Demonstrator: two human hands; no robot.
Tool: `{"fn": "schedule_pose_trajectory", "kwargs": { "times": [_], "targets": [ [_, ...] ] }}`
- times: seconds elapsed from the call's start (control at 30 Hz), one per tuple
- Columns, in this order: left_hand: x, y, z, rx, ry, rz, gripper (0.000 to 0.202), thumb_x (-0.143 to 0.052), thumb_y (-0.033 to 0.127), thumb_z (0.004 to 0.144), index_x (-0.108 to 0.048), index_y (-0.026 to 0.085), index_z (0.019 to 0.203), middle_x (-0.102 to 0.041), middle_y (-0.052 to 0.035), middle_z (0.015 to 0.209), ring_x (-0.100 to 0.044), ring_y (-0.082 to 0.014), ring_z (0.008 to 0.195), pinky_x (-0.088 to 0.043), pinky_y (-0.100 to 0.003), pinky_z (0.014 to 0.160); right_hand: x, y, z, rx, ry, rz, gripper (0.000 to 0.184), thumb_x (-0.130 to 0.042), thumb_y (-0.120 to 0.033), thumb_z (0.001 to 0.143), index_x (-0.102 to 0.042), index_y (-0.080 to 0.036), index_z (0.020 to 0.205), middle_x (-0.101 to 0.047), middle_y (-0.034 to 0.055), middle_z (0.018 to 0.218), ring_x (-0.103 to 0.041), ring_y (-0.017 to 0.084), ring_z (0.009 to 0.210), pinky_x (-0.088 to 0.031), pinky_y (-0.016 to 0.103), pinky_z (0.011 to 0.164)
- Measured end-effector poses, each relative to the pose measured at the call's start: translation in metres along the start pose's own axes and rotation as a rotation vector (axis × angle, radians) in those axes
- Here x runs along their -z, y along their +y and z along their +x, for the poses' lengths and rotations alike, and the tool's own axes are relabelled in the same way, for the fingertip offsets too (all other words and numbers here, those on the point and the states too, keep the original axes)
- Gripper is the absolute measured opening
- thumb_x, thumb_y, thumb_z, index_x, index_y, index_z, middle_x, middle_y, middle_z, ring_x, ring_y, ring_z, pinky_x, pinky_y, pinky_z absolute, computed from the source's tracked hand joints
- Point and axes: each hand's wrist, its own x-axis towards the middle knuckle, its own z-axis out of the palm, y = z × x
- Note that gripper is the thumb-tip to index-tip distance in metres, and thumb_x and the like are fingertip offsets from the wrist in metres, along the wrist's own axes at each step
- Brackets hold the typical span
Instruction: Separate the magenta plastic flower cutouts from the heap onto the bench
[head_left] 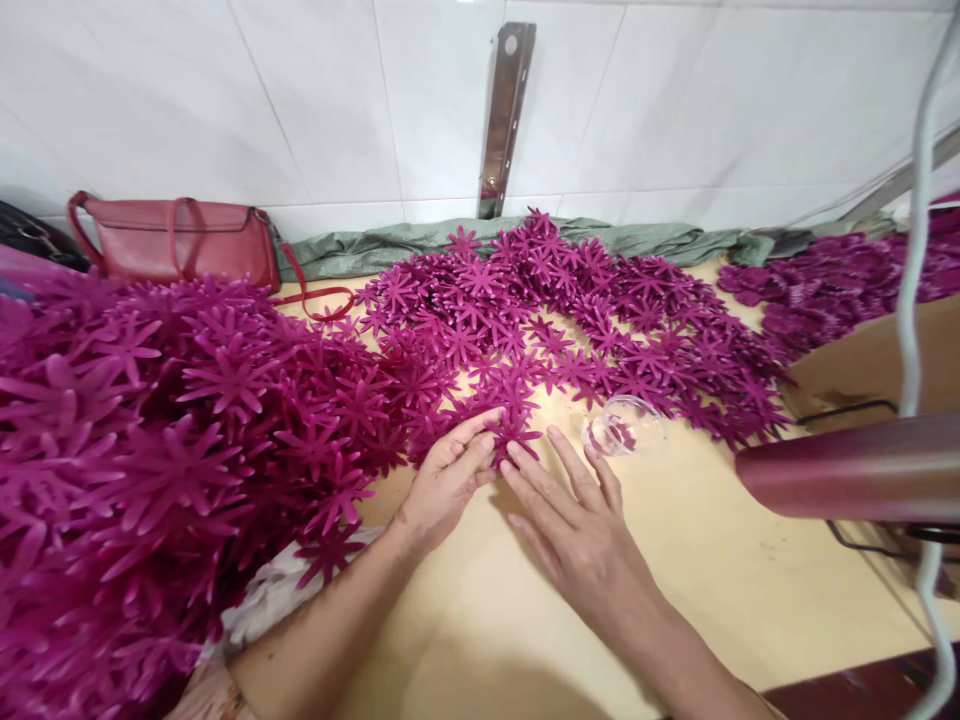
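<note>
My left hand (450, 480) pinches a purple star-like flower piece (513, 436) with several narrow rounded petals between thumb and fingers. My right hand (574, 515) has its fingers stretched out and spread, palm down, fingertips at the near edge of that piece. Whether they touch it I cannot tell for sure. Just beyond the right fingers lies a small clear round container (637, 425) with something purple in or beneath it. Loose flower pieces of the same kind form a heap (480, 300) in front of my hands.
A bigger heap of flower pieces (187, 450) fills the left side. Behind it sits a red handbag (187, 240) with its strap on the table (480, 600). At right stand a dark pink cylinder (855, 465) and a hanging white cable (910, 300). Green cloth (360, 252) lies along the wall.
</note>
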Motion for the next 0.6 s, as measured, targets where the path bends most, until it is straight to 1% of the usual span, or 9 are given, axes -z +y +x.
{"fn": "schedule_pose_trajectory", "kwargs": {
  "times": [0.1,0.17,0.23,0.27,0.33,0.4,0.47,0.53,0.6],
  "targets": [
    [-0.003,0.002,-0.001,0.005,-0.029,0.012,0.047,-0.089,0.037,0.081,-0.078,0.024,0.124,-0.078,-0.0041,0.100,-0.069,-0.0135,0.091,-0.056,-0.028,0.089,-0.001,0.000,0.002,-0.033,0.005,0.010,0.070,-0.060,-0.024,0.103,-0.030,-0.017,0.166,-0.055,0.0133,0.160,-0.030,0.030,0.162,-0.022,0.059,0.131],
    [-0.004,0.003,-0.002,0.013,-0.066,0.040,0.044,-0.088,0.037,0.081,-0.079,0.024,0.122,-0.078,-0.0073,0.112,-0.071,-0.0184,0.101,-0.057,-0.030,0.090,-0.005,0.000,0.005,-0.065,-0.055,0.006,0.075,-0.057,-0.031,0.105,-0.020,-0.016,0.169,-0.045,0.0172,0.166,-0.032,0.032,0.161,-0.017,0.063,0.132],
    [-0.004,0.003,-0.002,0.009,-0.080,0.053,0.041,-0.087,0.036,0.082,-0.080,0.023,0.120,-0.077,-0.0091,0.122,-0.071,-0.0217,0.110,-0.056,-0.031,0.093,-0.007,0.000,0.006,-0.056,-0.118,0.018,0.074,-0.053,-0.034,0.107,-0.018,-0.016,0.169,-0.042,0.0179,0.168,-0.035,0.033,0.159,-0.012,0.067,0.131],
    [-0.003,0.003,-0.001,-0.004,-0.073,0.047,0.040,-0.086,0.036,0.083,-0.079,0.023,0.120,-0.077,-0.0092,0.124,-0.071,-0.0218,0.111,-0.056,-0.031,0.094,-0.007,0.000,0.006,-0.033,-0.133,0.035,0.072,-0.052,-0.033,0.107,-0.019,-0.018,0.169,-0.044,0.0168,0.167,-0.037,0.032,0.159,-0.010,0.068,0.131],
    [-0.001,0.003,0.000,-0.037,-0.053,0.026,0.041,-0.085,0.035,0.084,-0.078,0.024,0.123,-0.078,-0.0087,0.122,-0.072,-0.0203,0.110,-0.056,-0.030,0.094,-0.004,-0.001,0.003,0.007,-0.093,0.081,0.068,-0.054,-0.026,0.106,-0.025,-0.022,0.167,-0.050,0.0147,0.163,-0.039,0.032,0.157,-0.010,0.069,0.131],
    [0.000,0.002,0.002,-0.070,-0.042,0.022,0.042,-0.084,0.035,0.086,-0.076,0.024,0.125,-0.079,-0.0076,0.117,-0.073,-0.0190,0.106,-0.056,-0.030,0.094,0.001,-0.002,0.001,-0.049,0.017,0.152,0.066,-0.057,-0.021,0.104,-0.032,-0.023,0.165,-0.055,0.0157,0.160,-0.042,0.032,0.156,-0.021,0.067,0.129],
    [0.000,0.002,0.002,-0.107,-0.067,0.052,0.038,-0.082,0.035,0.088,-0.076,0.024,0.124,-0.080,-0.0071,0.116,-0.073,-0.0193,0.105,-0.056,-0.032,0.095,0.003,-0.004,0.000,-0.239,0.133,0.262,0.062,-0.060,-0.023,0.102,-0.038,-0.022,0.160,-0.057,0.0189,0.154,-0.051,0.032,0.148,-0.042,0.059,0.121],
    [-0.001,0.003,0.001,-0.159,-0.131,0.126,0.030,-0.078,0.036,0.092,-0.077,0.023,0.118,-0.079,-0.0077,0.118,-0.073,-0.0208,0.109,-0.055,-0.034,0.098,0.002,-0.005,0.004,-0.461,0.169,0.435,0.054,-0.065,-0.031,0.101,-0.047,-0.022,0.151,-0.064,0.0175,0.143,-0.064,0.029,0.131,-0.057,0.050,0.106],
    [-0.002,0.005,-0.001,-0.215,-0.215,0.235,0.024,-0.073,0.037,0.095,-0.079,0.021,0.112,-0.078,-0.0094,0.121,-0.071,-0.0224,0.115,-0.052,-0.036,0.105,0.000,-0.005,0.011,-0.587,0.171,0.603,0.039,-0.069,-0.035,0.098,-0.058,-0.022,0.133,-0.072,0.0116,0.123,-0.073,0.024,0.108,-0.062,0.041,0.091]
  ]
}}
